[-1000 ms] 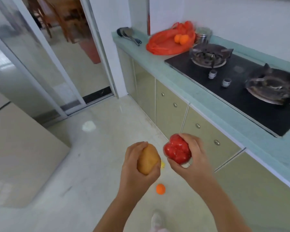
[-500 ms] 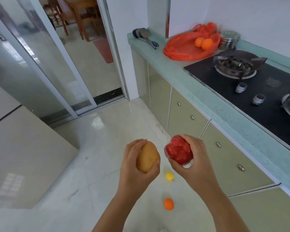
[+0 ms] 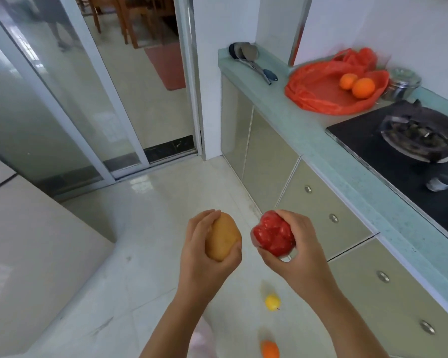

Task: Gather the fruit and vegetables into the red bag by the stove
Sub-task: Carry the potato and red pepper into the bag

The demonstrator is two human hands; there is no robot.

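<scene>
My left hand [image 3: 204, 257] is wrapped around a tan potato [image 3: 221, 237], held above the floor. Beside it my right hand [image 3: 294, 249] grips a red bell pepper [image 3: 273, 235]. The red bag [image 3: 326, 89] lies spread open on the counter at the upper right, just left of the stove [image 3: 409, 148], with two oranges [image 3: 357, 85] inside. On the floor below my hands lie a small yellow fruit [image 3: 272, 302] and an orange fruit [image 3: 269, 349].
The pale green counter [image 3: 318, 148] runs along the right with cabinet drawers below. Ladles [image 3: 251, 58] lie at its far end and a steel pot [image 3: 402, 82] stands behind the bag. A sliding glass door [image 3: 70, 99] is at the left.
The view has swung left and closer to the counter's far end, so the bag looks nearer. Both hands keep their hold; the yellow fruit on the floor came into sight.
</scene>
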